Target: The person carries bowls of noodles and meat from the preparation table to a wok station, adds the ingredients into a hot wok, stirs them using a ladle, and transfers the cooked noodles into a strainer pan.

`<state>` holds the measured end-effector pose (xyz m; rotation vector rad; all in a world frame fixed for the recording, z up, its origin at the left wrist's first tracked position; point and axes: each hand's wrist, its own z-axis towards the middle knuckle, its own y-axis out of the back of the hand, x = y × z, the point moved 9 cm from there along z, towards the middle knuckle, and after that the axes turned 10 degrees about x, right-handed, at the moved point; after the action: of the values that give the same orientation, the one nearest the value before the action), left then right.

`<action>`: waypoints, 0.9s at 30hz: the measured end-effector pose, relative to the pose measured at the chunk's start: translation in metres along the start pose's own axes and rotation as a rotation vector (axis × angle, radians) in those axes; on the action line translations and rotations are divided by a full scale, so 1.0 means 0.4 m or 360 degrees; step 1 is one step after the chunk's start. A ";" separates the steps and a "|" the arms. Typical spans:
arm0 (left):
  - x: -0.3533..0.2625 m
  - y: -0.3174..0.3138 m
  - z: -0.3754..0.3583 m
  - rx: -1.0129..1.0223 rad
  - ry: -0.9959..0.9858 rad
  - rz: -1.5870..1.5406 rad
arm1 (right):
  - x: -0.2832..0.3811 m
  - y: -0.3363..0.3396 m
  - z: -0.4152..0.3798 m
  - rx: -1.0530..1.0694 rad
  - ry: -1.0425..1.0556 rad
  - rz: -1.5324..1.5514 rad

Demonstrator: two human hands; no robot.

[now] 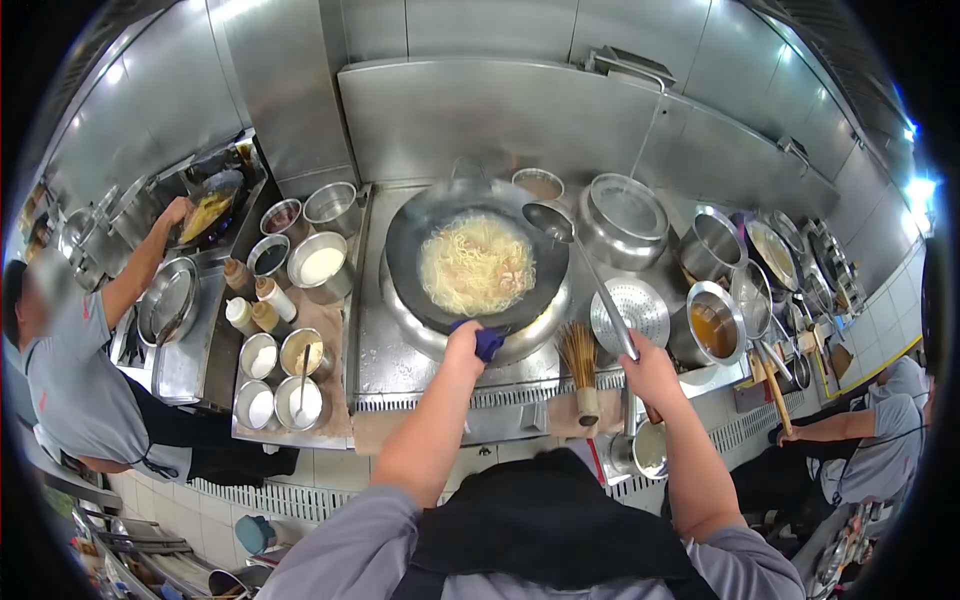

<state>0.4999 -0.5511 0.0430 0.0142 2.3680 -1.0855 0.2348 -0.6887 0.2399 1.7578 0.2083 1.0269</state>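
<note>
A black wok [408,240] full of pale noodles [476,263] sits on the steel burner ring in front of me. My left hand [463,345] grips the wok's near rim through a blue cloth [488,342]. My right hand [645,372] is closed on the long handle of a steel ladle [547,221]; the ladle's bowl hangs over the wok's far right edge, beside the noodles.
Steel seasoning pots [318,266], squeeze bottles [272,297] and small bowls [258,355] stand left of the wok. A bamboo brush [579,360], a perforated strainer [630,311], a big pot [623,218] and a sauce pot [712,328] are at right. Other people work at left [75,370] and right [875,440].
</note>
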 end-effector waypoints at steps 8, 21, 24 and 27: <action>-0.002 0.037 -0.083 0.0037 -0.0216 0.0133 | 0.119 0.152 0.302 0.0203 0.0309 0.0376; 0.103 0.000 -0.267 -0.0170 -0.0330 0.0158 | 0.289 0.162 0.481 0.0881 0.0667 -0.0555; 0.144 -0.013 -0.315 -0.0253 -0.0341 0.0114 | 0.240 0.176 0.458 0.0911 0.0629 -0.0500; 0.185 -0.025 -0.345 -0.0279 -0.0387 0.0102 | 0.188 0.191 0.433 0.0953 0.0659 -0.0418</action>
<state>0.3703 -0.4753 0.0894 -0.0985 2.2179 -0.7979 0.3815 -0.7986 0.3286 1.9421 1.0711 1.1988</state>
